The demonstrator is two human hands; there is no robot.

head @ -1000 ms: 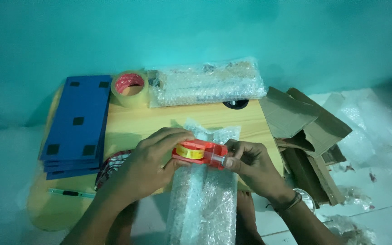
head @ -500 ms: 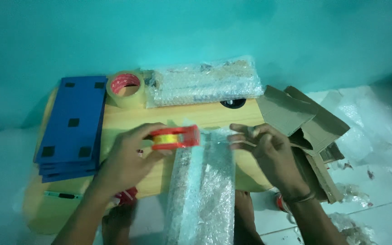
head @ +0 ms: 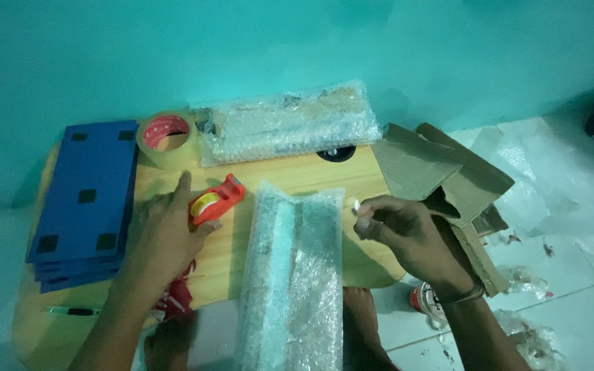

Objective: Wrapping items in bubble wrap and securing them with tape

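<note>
Head view: bubble-wrapped parcel lying at table edge, six o'clock; looking light, soft, slippery, best gripped along its sides. Left hand resting open against red tape dispenser; right hand pinching a tape end.

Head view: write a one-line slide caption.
Left hand rests by a red tape dispenser; right hand pinches tape beside a bubble-wrapped bundle.

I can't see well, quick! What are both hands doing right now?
Left hand: open, setting the red tape dispenser on the wooden table.
Right hand: closed, pinching a small piece of clear tape beside the bubble-wrapped bundle.
</note>
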